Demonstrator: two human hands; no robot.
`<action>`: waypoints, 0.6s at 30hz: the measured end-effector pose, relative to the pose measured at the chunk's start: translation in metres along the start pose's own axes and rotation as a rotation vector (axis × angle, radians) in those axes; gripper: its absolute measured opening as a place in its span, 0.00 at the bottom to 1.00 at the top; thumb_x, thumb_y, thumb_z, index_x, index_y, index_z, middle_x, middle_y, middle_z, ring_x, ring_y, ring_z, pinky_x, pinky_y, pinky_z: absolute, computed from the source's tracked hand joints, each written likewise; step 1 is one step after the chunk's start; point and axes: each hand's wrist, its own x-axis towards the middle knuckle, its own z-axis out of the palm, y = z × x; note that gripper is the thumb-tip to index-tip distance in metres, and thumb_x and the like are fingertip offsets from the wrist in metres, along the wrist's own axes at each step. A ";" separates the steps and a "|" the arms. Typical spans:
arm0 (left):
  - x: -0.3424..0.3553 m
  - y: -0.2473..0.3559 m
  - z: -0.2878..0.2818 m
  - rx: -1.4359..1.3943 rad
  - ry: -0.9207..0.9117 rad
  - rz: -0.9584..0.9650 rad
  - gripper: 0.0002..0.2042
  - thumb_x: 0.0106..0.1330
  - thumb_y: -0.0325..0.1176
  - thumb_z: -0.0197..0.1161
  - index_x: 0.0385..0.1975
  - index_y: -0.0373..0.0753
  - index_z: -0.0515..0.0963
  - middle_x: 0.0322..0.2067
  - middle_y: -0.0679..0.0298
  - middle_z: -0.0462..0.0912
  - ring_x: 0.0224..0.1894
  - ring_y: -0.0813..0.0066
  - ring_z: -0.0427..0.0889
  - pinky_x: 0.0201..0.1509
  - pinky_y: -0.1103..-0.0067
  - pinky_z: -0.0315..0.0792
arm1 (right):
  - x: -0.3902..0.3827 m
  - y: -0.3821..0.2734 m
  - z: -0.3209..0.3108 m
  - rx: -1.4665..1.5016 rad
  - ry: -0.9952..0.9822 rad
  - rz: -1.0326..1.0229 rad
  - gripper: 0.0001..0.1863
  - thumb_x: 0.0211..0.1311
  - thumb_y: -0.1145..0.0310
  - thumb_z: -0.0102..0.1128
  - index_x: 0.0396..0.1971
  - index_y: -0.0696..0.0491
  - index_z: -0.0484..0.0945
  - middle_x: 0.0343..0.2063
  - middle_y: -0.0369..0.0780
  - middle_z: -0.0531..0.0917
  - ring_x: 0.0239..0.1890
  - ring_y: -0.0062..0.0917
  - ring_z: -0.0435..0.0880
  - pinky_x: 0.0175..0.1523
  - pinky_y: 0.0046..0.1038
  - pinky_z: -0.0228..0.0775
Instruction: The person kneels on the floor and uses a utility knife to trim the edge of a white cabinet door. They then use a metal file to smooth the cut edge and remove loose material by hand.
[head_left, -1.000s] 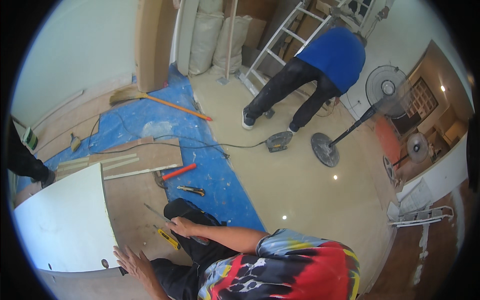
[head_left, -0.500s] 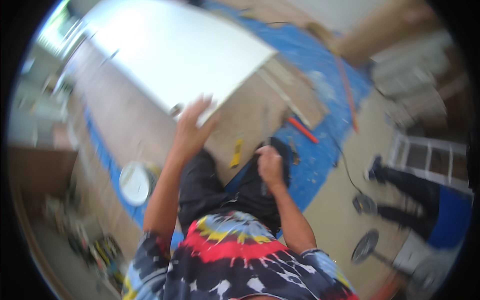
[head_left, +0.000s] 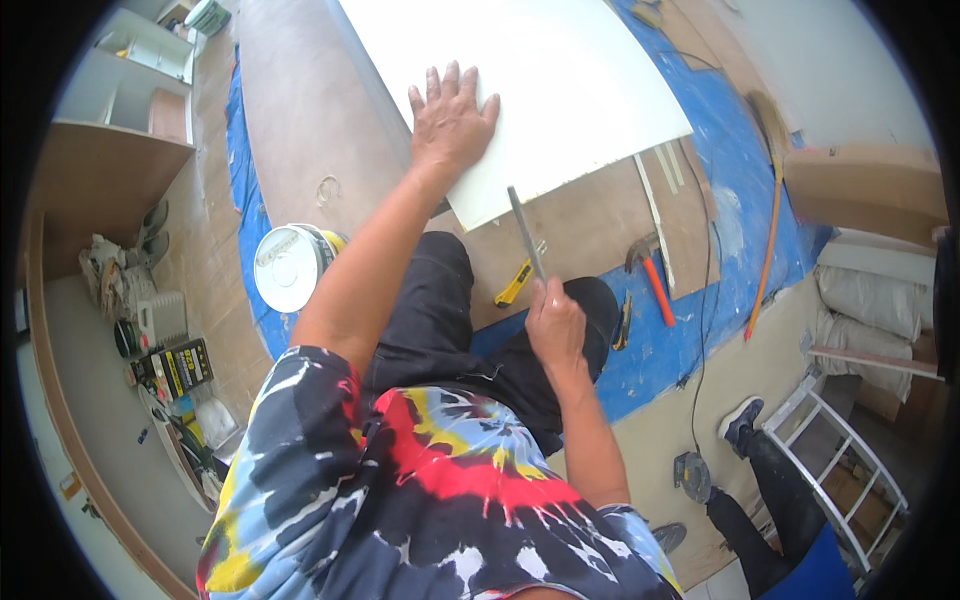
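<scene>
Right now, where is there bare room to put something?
Bare: the flat white panel right of the left hand, and the upper stretch of brown board between panel and blue plastic sheet. Crowded: around the right hand, with its long grey metal tool, the yellow knife and the red-handled hammer.

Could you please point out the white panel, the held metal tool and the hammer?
White panel [head_left: 560, 90]: head view, upper face.
Held metal tool [head_left: 526, 233]: head view, slim shaft.
Hammer [head_left: 658, 292]: head view, red handle.

White panel [head_left: 570, 100] cut off at top.
</scene>
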 end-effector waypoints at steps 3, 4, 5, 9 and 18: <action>-0.002 0.002 -0.005 0.005 -0.015 0.013 0.32 0.77 0.55 0.47 0.75 0.45 0.63 0.77 0.55 0.58 0.81 0.51 0.49 0.83 0.55 0.40 | 0.045 -0.004 -0.011 -0.022 0.135 -0.060 0.16 0.77 0.59 0.52 0.34 0.58 0.75 0.22 0.58 0.82 0.28 0.60 0.82 0.32 0.56 0.73; -0.004 0.004 -0.006 0.002 -0.017 0.011 0.32 0.77 0.55 0.47 0.75 0.44 0.63 0.77 0.55 0.58 0.81 0.50 0.49 0.83 0.54 0.40 | 0.057 -0.008 -0.016 -0.015 0.156 -0.063 0.16 0.77 0.59 0.52 0.34 0.58 0.76 0.21 0.58 0.81 0.28 0.60 0.82 0.32 0.56 0.73; -0.002 0.003 -0.008 0.009 -0.035 0.000 0.32 0.77 0.55 0.47 0.75 0.44 0.63 0.77 0.55 0.58 0.81 0.50 0.49 0.83 0.54 0.40 | 0.063 -0.011 -0.020 0.001 0.213 -0.099 0.16 0.77 0.59 0.52 0.35 0.57 0.76 0.21 0.58 0.81 0.28 0.60 0.82 0.32 0.56 0.73; -0.002 0.004 -0.007 0.016 -0.002 0.002 0.31 0.77 0.54 0.45 0.75 0.45 0.64 0.77 0.54 0.58 0.80 0.51 0.50 0.83 0.54 0.41 | 0.021 0.002 -0.015 -0.018 0.062 -0.098 0.16 0.76 0.58 0.54 0.33 0.55 0.74 0.20 0.57 0.81 0.26 0.59 0.83 0.31 0.56 0.73; -0.003 0.003 -0.008 -0.026 -0.041 -0.008 0.30 0.77 0.51 0.44 0.75 0.43 0.63 0.77 0.53 0.57 0.80 0.49 0.49 0.83 0.53 0.40 | 0.062 -0.002 -0.034 -0.099 0.120 -0.023 0.17 0.77 0.57 0.52 0.34 0.55 0.74 0.21 0.57 0.83 0.29 0.57 0.85 0.34 0.55 0.77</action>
